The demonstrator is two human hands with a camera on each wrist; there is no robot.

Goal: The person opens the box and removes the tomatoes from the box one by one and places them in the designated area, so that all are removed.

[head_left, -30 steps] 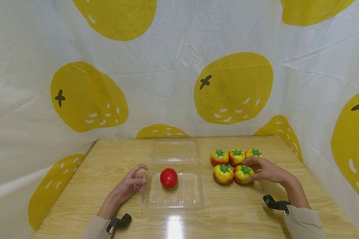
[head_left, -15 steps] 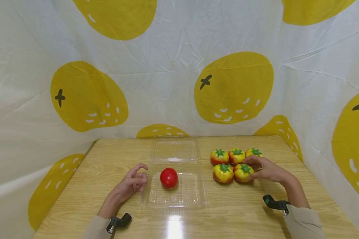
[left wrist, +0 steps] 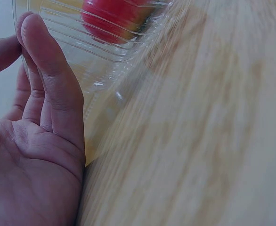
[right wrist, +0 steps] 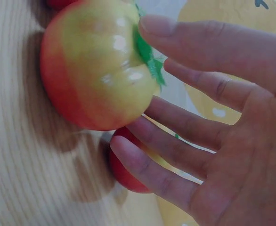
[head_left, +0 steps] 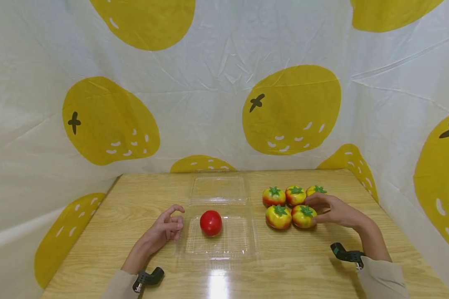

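Note:
My right hand (head_left: 336, 211) reaches around the right side of a yellow-and-red toy tomato (head_left: 303, 216) with a green leafy top. In the right wrist view the fingers (right wrist: 175, 150) are spread and nearly straight, the thumb tip is near the leaves, and a gap separates palm and tomato (right wrist: 95, 70). My left hand (head_left: 162, 230) lies beside the left edge of a clear plastic clamshell box (head_left: 224, 249), fingers loosely bent. In the left wrist view its fingertips overlap the box's rim. Inside the box sits a red toy tomato (head_left: 211, 223), with no leaves showing.
Beside the worked tomato stands another toy tomato (head_left: 278, 217). Behind are more in a row, a left one (head_left: 274, 197), a middle one (head_left: 295, 195), and one (head_left: 316, 189) partly hidden by my right hand. The box's raised lid (head_left: 220, 187) lies toward the patterned curtain (head_left: 209, 124).
My right hand has shifted slightly right, its fingers easing away from the front right tomato. My left hand and the box stay put.

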